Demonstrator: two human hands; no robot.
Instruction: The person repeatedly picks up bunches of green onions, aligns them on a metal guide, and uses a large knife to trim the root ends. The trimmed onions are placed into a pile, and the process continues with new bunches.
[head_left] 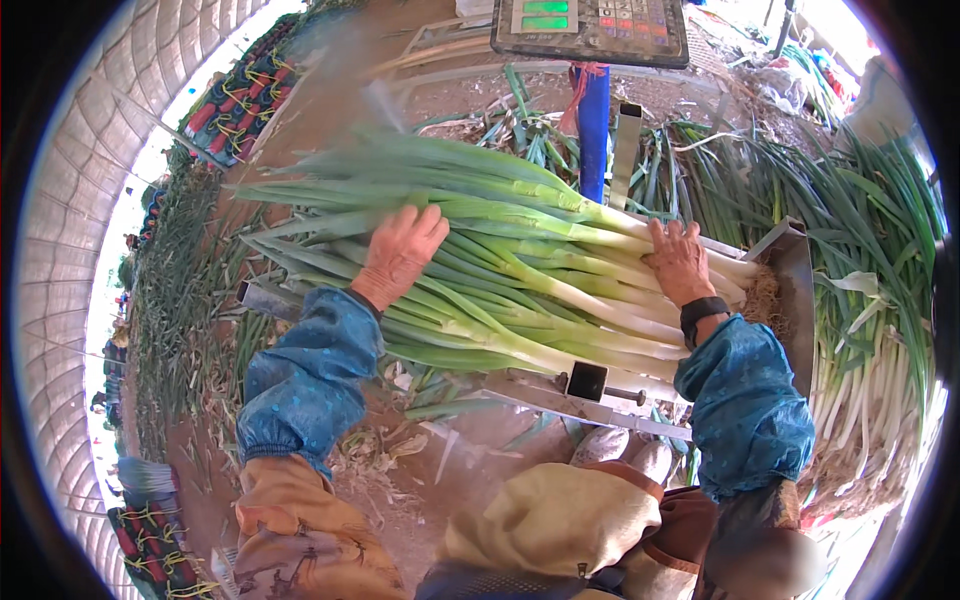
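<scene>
A broad pile of long green onions point(540, 265) lies across a metal cradle, leaves to the left and roots against the upright plate point(798, 300) at the right. My left hand point(402, 255) is closed over the leaves near the middle of the pile, its fingertips curled down among them. Over the white stalks near the root end, my right hand point(678, 262) has its fingers bent around an upper stalk, thumb tucked beside it. The leaf tips at the upper left are blurred. Both forearms wear blue sleeve covers point(310, 370).
A weighing scale display point(590, 30) with a lit green screen stands beyond the pile on a blue post point(593, 130). More green onions point(870, 300) are heaped at the right. A square tube end point(586, 381) juts toward me. Tied bundles point(240, 110) lie far left.
</scene>
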